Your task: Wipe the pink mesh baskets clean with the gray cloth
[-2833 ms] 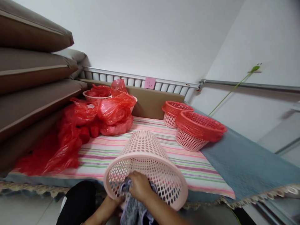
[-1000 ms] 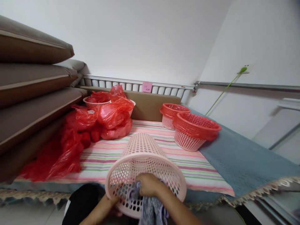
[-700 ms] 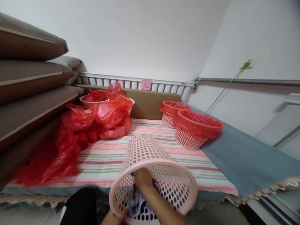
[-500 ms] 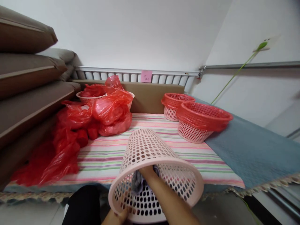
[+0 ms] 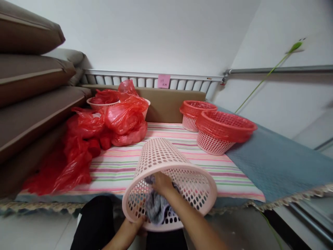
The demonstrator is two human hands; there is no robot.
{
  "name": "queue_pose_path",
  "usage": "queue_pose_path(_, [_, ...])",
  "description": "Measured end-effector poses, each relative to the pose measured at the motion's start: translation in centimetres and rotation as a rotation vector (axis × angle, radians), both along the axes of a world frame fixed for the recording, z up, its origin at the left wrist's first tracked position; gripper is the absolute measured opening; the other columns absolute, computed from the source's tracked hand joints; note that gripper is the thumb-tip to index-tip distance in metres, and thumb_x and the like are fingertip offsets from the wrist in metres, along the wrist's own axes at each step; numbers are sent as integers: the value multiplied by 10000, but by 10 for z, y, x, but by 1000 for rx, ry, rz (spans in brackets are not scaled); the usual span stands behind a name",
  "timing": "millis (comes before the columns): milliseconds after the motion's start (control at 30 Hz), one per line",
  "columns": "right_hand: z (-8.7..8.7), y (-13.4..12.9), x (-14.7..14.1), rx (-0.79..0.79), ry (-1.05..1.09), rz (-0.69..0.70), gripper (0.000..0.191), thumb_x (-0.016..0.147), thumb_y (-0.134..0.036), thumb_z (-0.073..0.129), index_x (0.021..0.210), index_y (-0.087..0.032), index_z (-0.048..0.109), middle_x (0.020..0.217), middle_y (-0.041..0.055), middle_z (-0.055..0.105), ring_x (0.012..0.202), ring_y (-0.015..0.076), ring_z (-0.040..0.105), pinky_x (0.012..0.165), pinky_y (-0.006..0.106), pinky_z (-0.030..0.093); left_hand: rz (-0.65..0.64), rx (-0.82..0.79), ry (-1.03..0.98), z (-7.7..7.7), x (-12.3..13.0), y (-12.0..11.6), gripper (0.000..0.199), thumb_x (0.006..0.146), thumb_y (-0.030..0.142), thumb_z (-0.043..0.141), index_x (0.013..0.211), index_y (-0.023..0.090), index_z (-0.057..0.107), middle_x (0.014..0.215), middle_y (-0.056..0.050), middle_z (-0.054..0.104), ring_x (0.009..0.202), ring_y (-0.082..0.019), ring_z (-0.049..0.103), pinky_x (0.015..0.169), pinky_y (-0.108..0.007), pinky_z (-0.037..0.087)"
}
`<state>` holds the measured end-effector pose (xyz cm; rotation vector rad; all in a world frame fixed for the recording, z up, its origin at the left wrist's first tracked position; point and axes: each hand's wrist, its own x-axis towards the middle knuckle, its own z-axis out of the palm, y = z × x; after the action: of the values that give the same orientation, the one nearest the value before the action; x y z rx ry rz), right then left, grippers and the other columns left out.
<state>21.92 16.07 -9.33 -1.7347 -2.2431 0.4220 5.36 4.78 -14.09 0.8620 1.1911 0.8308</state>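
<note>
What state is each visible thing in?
Pink basket, tipped over, mouth toward the wearer
Grey cloth, bunched
Left hand, gripping the rim
Right hand, inside the basket, holding the cloth
Lined baskets, both upright
Red bags, crumpled, heaped
Cushions, stacked
Striped sheet, spread out
Pink note, upright

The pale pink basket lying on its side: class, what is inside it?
Inside the basket are the right hand and a grey cloth with purplish edging. The hand covers part of the cloth.

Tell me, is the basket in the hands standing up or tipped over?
Tipped: the basket has its mouth facing us, not straight up.
</note>
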Motion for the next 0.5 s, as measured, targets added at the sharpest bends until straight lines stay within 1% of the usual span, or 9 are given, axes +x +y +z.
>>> queue_pose_path(67, [-3, -39, 3, -8, -24, 42, 288, 670, -191, 548, 944, -186, 636, 956, 82, 658, 901, 243, 600, 783, 317, 420, 16, -7, -22, 0, 0, -1, 1057, 566, 608, 714, 1399, 127, 276, 820, -78, 695, 618, -212, 634, 535, -309, 521])
queue_pose_path(167, [-9, -95, 12, -15, -12, 151, 291, 625, -167, 524, 898, -227, 604, 964, 35, 628, 886, 196, 574, 753, 266, 399, 19, -1, -24, -1, 1, -3, 1053, 522, 637, 730, 1362, 134, 342, 789, -69, 697, 572, -188, 615, 499, -275, 498])
queue_pose_path(233, [-12, -120, 17, -58, -11, 188, 296, 610, -188, 532, 894, -244, 592, 1000, 22, 612, 905, 191, 560, 754, 258, 393, 7, 5, -30, -1, 2, -3, 1021, 523, 640, 730, 1342, 143, 375, 768, -64, 701, 553, -181, 607, 475, -260, 486])
queue_pose_path(267, [-12, -126, 19, -77, -19, 191, 296, 608, -195, 533, 894, -250, 589, 1011, 18, 608, 910, 191, 557, 757, 257, 392, 3, 8, -33, 0, 2, -3, 997, 530, 645, 722, 1329, 146, 395, 757, -63, 702, 546, -181, 607, 466, -258, 483])
queue_pose_path(300, [-12, -127, 19, -87, -32, 184, 295, 609, -195, 528, 892, -252, 589, 1009, 16, 608, 909, 190, 559, 759, 257, 392, 2, 14, -35, 1, 3, -3, 964, 543, 649, 712, 1313, 148, 419, 765, -68, 704, 557, -186, 612, 462, -256, 483])
queue_pose_path(367, [-10, -118, 16, -73, -55, 140, 292, 619, -188, 516, 893, -249, 594, 983, 18, 613, 898, 189, 568, 761, 260, 396, -3, 35, -20, 3, 2, 0, 889, 581, 638, 692, 1291, 160, 452, 844, -86, 711, 613, -208, 634, 457, -256, 489])
queue_pose_path(433, [-7, -96, 8, -30, -60, 70, 306, 624, -174, 510, 909, -236, 604, 969, 30, 623, 903, 197, 579, 774, 267, 401, -34, 32, 8, 3, 1, 4, 835, 626, 571, 691, 1307, 161, 435, 927, -102, 709, 669, -238, 651, 453, -264, 497])
queue_pose_path(500, [-4, -67, -1, 4, -35, -4, 313, 631, -175, 526, 928, -213, 616, 968, 52, 636, 914, 216, 588, 791, 283, 409, -53, 30, -13, 1, -1, 9, 841, 610, 463, 734, 1320, 145, 415, 1040, -123, 690, 778, -264, 659, 505, -265, 524])
